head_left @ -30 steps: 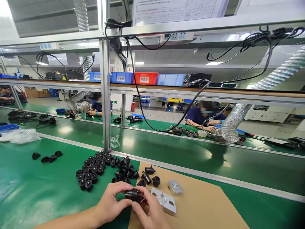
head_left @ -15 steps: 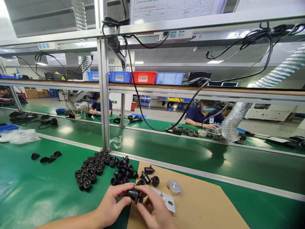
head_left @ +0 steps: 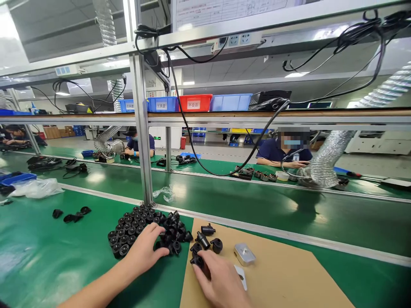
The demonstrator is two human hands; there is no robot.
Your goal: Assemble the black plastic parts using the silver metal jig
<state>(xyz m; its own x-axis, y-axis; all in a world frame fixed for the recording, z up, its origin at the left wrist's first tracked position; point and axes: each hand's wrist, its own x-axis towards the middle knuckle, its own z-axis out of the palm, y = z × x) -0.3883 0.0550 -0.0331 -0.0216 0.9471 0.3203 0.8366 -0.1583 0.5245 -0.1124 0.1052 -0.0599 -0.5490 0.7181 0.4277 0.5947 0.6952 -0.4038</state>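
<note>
Bins (head_left: 162, 104), three blue and one red, stand in a row on the shelf (head_left: 224, 114); their insides are hidden. At the far left of the green tabletop (head_left: 64, 261), a blue tray (head_left: 24, 179) has something dark in it, too small to make out, and a crumpled clear bag (head_left: 38, 188) lies just beside it.

The left hand (head_left: 147, 244) reaches in from the lower left, palm down, over the near edge of the pile (head_left: 173, 226) of loose black parts. Its grip is released, thumb and fingers spread; whether the fingertips touch a part cannot be told. Close-set rows of round parts (head_left: 128, 229) sit left of it, hollow faces up.

The right hand (head_left: 221, 276) comes from the bottom edge, knuckles up, with its grip on a black part (head_left: 195, 259), pinched between thumb and fingers low over the left side of the cardboard (head_left: 282, 278). The fingers cover much of that part, so its long axis is unclear.

Just beyond, one part (head_left: 203, 240) lies slanted, its wide end toward the lower right; another (head_left: 208, 230) lies sideways, nub to the right. A metal block (head_left: 245, 253) rests nearby.
</note>
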